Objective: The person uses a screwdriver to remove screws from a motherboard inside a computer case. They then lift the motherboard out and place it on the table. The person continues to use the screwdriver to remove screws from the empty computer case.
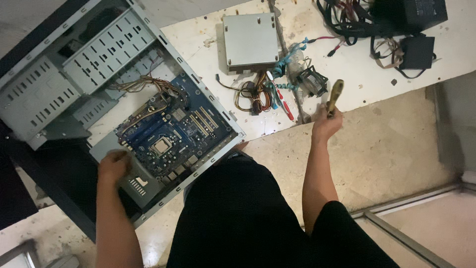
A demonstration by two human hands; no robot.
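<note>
Inside right-hand fingers (328, 118), screwdriver (335, 94) handle points up; left hand (113, 166) touches motherboard (171, 131).

I am seeing bare floor (396, 144) lying open at right; cables (258, 94) and a fan (312, 80) are crowding the centre top.

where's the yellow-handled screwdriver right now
In the head view, the screwdriver is in the right hand, right of centre, at the white table's edge beside the cooler fan.
</note>
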